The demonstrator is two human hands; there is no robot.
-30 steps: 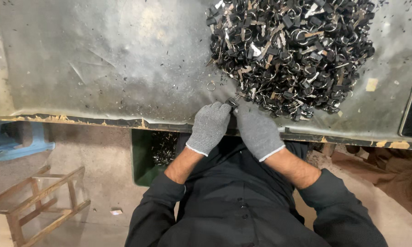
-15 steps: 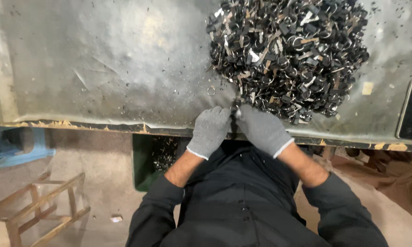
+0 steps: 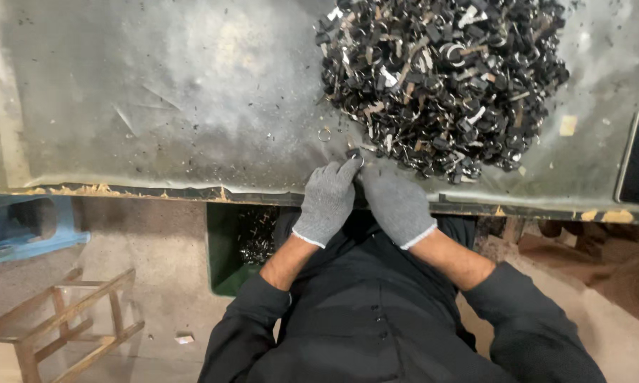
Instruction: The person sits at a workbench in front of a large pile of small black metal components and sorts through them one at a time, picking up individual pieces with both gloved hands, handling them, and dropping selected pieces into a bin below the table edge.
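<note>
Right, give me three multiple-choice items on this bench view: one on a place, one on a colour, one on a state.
1. Where does the scrap pile lie on the table?
A. upper right
B. far left
C. on the floor

2. What colour are the gloves on the left hand and right hand?
A. orange
B. grey
C. white

3. How do the two hands stand?
A. far apart, flat on the table
B. close together at the table edge, fingertips meeting on a small ring
C. both deep in the green bin

Answers:
1. A, the dark heap fills the upper right of the sheet.
2. B, both knit gloves are grey.
3. B, the fingertips meet just below the pile, pinching a small metal piece; which hand's grip bears it is unclear.
</note>
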